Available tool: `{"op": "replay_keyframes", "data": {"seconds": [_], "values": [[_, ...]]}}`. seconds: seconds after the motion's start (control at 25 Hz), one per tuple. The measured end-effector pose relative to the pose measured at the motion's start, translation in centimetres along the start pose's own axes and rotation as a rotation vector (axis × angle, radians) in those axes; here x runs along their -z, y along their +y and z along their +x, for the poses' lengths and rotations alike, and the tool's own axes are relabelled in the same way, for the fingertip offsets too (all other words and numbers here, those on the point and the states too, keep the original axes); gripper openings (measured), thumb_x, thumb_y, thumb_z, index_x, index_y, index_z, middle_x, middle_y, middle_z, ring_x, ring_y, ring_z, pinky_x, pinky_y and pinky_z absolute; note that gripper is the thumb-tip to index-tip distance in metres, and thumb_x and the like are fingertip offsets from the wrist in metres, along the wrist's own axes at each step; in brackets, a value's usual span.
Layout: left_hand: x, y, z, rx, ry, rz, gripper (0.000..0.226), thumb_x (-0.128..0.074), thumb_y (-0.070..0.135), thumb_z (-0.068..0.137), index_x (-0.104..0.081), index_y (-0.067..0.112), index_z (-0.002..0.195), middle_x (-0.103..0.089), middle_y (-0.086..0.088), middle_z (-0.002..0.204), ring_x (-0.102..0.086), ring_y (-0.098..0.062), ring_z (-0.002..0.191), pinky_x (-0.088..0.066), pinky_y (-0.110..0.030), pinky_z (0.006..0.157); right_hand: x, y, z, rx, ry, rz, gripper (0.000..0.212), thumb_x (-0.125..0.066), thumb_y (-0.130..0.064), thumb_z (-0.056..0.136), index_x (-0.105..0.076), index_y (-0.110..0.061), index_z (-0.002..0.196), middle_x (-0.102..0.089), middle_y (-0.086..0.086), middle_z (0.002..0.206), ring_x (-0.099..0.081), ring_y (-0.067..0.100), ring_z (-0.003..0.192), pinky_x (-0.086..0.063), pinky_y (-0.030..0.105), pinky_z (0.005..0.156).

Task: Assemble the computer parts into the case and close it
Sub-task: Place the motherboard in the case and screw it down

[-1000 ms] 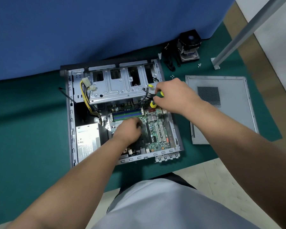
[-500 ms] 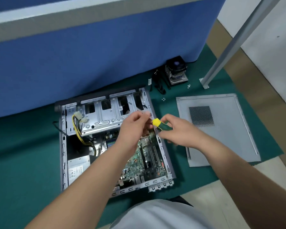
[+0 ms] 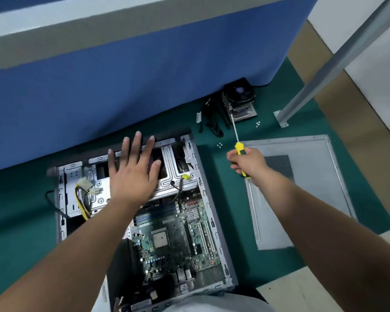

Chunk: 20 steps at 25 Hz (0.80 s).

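While the open computer case (image 3: 131,221) lies on its side on the green mat (image 3: 18,221), the left hand (image 3: 133,174) spreads flat, fingers straight, over the metal drive cage (image 3: 173,176) at the case's far end. The right hand (image 3: 249,163) grips a yellow-handled screwdriver (image 3: 238,147), its tip pointing away toward the cooler fan (image 3: 240,97). Just right of the case lies the side panel (image 3: 302,199). The motherboard (image 3: 173,239) sits inside the case; its print is too small to read.
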State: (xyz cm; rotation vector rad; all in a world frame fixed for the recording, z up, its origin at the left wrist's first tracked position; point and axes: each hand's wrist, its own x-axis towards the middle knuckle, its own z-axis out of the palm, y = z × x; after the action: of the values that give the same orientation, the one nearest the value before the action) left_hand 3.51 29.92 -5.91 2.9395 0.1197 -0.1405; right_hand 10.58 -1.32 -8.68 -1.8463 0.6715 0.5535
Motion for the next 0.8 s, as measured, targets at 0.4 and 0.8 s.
{"op": "replay_keyframes", "data": {"seconds": [0.4, 0.8], "values": [[-1.6, -0.6, 0.5, -0.004, 0.108, 0.026, 0.060, -0.026, 0.056, 0.104, -0.017, 0.042, 0.162, -0.005, 0.013, 0.172, 0.001, -0.015, 0.159, 0.003, -0.055, 0.125, -5.0, 1.9, 6.6, 0.243, 0.284, -0.387, 0.022, -0.068, -0.036, 0.094, -0.073, -0.018, 0.107, -0.068, 0.012, 0.099, -0.062, 0.034, 0.093, -0.045, 0.032, 0.073], [-1.9, -0.8, 0.4, -0.004, 0.121, 0.023, 0.060, -0.026, 0.057, 0.104, -0.016, 0.041, 0.162, -0.007, 0.013, 0.172, -0.001, -0.016, 0.159, 0.002, -0.056, 0.125, -6.2, 2.5, 7.3, 0.296, 0.387, -0.549, 0.025, -0.060, -0.023, 0.097, -0.068, -0.016, 0.119, -0.061, 0.014, 0.115, -0.059, 0.037, 0.104, -0.035, 0.031, 0.071]]}}
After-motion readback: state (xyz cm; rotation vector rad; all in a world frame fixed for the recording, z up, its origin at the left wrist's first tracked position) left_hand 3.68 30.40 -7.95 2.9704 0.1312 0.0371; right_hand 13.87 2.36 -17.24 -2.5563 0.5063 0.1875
